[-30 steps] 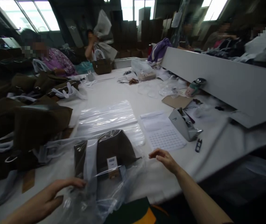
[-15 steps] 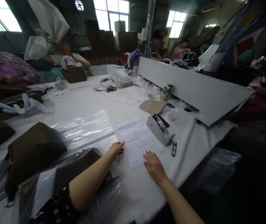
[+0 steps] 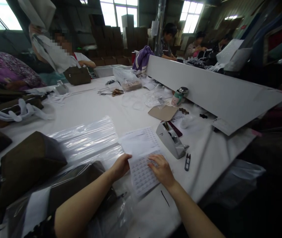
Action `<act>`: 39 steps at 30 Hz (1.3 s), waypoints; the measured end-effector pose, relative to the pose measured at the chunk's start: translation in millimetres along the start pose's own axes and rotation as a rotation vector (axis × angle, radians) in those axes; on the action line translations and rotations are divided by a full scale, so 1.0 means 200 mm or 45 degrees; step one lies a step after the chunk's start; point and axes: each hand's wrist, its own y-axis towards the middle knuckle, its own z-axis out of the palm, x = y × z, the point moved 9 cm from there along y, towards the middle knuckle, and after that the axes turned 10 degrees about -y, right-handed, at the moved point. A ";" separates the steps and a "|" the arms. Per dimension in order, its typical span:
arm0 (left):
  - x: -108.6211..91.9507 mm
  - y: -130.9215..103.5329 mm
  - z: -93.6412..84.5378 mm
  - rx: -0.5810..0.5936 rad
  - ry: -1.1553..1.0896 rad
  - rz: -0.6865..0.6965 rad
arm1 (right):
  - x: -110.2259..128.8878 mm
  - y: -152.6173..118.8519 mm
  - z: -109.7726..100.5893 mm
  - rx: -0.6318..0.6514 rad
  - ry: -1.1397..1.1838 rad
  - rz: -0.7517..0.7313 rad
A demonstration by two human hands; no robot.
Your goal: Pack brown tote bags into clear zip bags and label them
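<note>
A white sheet of small printed labels (image 3: 141, 180) lies slightly raised on the table before me, other white paper (image 3: 134, 140) just beyond it. My left hand (image 3: 120, 167) pinches the sheet's left edge between thumb and fingers. On the sheet's right side rests my right hand (image 3: 162, 170), open, its fingers a little bent and apart. Beyond the right hand stands a grey tape dispenser (image 3: 172, 140), with thread snips (image 3: 187, 162) beside it. Under and beside my left forearm is a dark brown bag in clear plastic (image 3: 75, 183).
Clear plastic bags (image 3: 88, 138) lie flat on the left, next to a dark brown bag (image 3: 29, 165). A white panel (image 3: 205, 92) edges the table's far right, with a jar (image 3: 177, 98) before it. Several people work around; one (image 3: 84, 59) handles white material across the table.
My left hand has taken the label sheet's edge, and the sheet has shifted and turned toward me. My right hand's fingers have bent more. Across the table, a person's white material has come down.
</note>
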 end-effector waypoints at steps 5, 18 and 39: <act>0.01 -0.15 0.08 0.181 -0.108 -0.095 | 0.14 0.10 0.03 0.046 0.037 -0.081; 0.02 -0.22 -0.06 -0.074 0.140 0.115 | 0.29 0.04 0.04 0.160 -0.090 -0.161; -0.36 -0.75 -0.16 -0.173 1.017 0.714 | 0.44 0.05 0.06 0.333 0.737 0.328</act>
